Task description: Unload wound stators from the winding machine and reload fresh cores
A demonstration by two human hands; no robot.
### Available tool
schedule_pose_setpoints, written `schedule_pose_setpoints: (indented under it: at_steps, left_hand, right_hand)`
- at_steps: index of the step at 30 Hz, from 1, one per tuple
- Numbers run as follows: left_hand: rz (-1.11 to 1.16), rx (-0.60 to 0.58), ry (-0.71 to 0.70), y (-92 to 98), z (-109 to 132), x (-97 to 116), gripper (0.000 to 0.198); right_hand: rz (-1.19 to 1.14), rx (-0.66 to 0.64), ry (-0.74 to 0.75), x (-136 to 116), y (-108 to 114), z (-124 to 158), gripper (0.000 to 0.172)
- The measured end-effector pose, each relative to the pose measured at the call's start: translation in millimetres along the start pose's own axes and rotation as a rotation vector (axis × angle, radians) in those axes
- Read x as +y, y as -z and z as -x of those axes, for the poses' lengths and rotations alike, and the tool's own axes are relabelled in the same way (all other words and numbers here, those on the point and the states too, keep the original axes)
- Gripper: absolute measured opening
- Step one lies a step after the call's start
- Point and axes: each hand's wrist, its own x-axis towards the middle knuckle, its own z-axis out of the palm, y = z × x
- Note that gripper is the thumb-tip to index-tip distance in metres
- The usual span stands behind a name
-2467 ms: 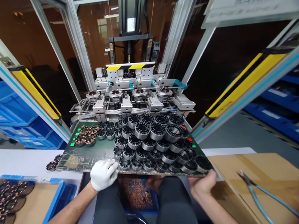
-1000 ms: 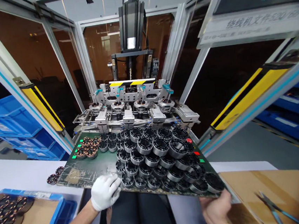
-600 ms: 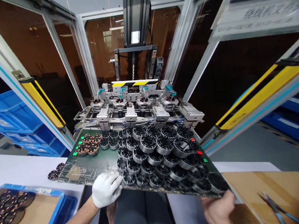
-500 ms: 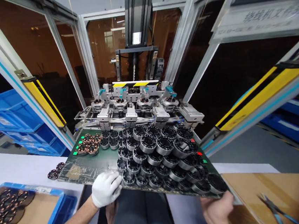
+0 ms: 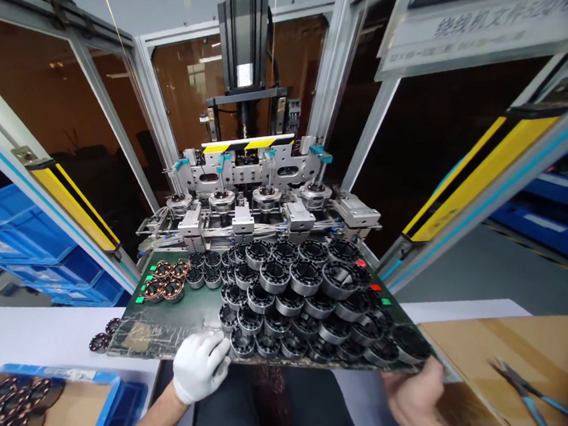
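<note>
Far left: a blue tray [image 5: 116,406] lined with cardboard holds flat copper-wound discs [image 5: 11,406]; 2 more discs [image 5: 105,333] lie on the white table [image 5: 34,331] just beside the green board [image 5: 173,314].

The green board lies flat in front of the winding machine [image 5: 257,195], its long axis running left to right, its far edge towards the machine and its near edge towards the person. On its left rear corner sit copper-wound stators [image 5: 166,280]. The centre and right carry rows of black unwound stator cores [image 5: 297,299], packed touching one another.

The left hand [image 5: 201,365], in a white glove, rests on the board's near edge, fingers curled over it and touching the nearest core. The right hand [image 5: 415,394], bare, is at the board's near right corner; whether its fingers grip the edge cannot be told.

Right: a cardboard sheet [image 5: 478,348] carries cutters with blue handles [image 5: 527,394].

Upper right: a grey sign [image 5: 477,23] bears Chinese characters, blurred and not readable.
</note>
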Motion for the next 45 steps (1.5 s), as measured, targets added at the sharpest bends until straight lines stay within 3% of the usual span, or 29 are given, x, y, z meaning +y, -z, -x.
schedule_pose_setpoints:
  at_steps: [5,10,21,27,36,45]
  left_hand:
    - [0.005,-0.007,0.018,0.6,0.4,1.2,0.025]
    - [-0.012,-0.004,-0.005,-1.0,1.1,-1.1,0.024]
    - [-0.031,0.008,-0.045,-3.5,5.4,-4.4,0.026]
    - [-0.042,-0.002,-0.058,-5.3,5.8,-6.5,0.027]
    - [-0.043,0.005,-0.056,-4.3,3.5,-5.7,0.028]
    - [-0.039,0.005,-0.054,-2.0,0.9,-4.2,0.028]
  right_hand:
    - [0.033,-0.018,0.004,-3.3,-1.3,7.9,0.052]
    - [0.036,-0.06,0.02,-1.5,1.5,5.0,0.068]
    - [-0.036,0.004,-0.004,3.3,2.3,-1.0,0.042]
    - [-0.053,-0.016,0.051,5.1,1.0,1.1,0.042]
    - [-0.035,-0.016,0.003,2.3,2.0,-2.1,0.048]
    - [-0.08,-0.006,0.014,6.2,4.9,-5.4,0.034]
